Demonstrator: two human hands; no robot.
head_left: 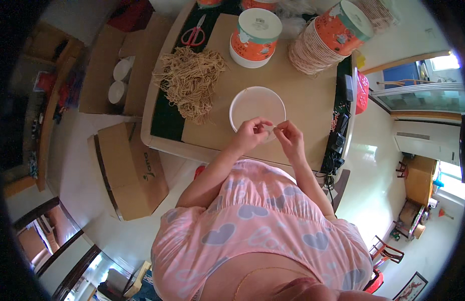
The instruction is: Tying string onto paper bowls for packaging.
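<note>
Over the near rim of a white paper bucket (253, 103), my left hand (253, 133) and my right hand (291, 140) are close together with fingertips pinched. What lies between the fingertips is too small to make out. The bucket stands mouth up on a brown cardboard sheet (302, 108). Left of it is a loose heap of tan cords (190, 83). Beyond the heap lies a pair of scissors (193, 36) with red handles. An orange and green printed bucket (253, 45) stands behind the white one, its pale round end facing up.
A tall leaning stack of paper buckets (325, 42) stands at the back right. Black adapters and cables (336, 145) run along the table's right edge, near a red plastic basket (362, 93). Cardboard boxes (129, 170) sit on the floor at the left, one holding white buckets (117, 92).
</note>
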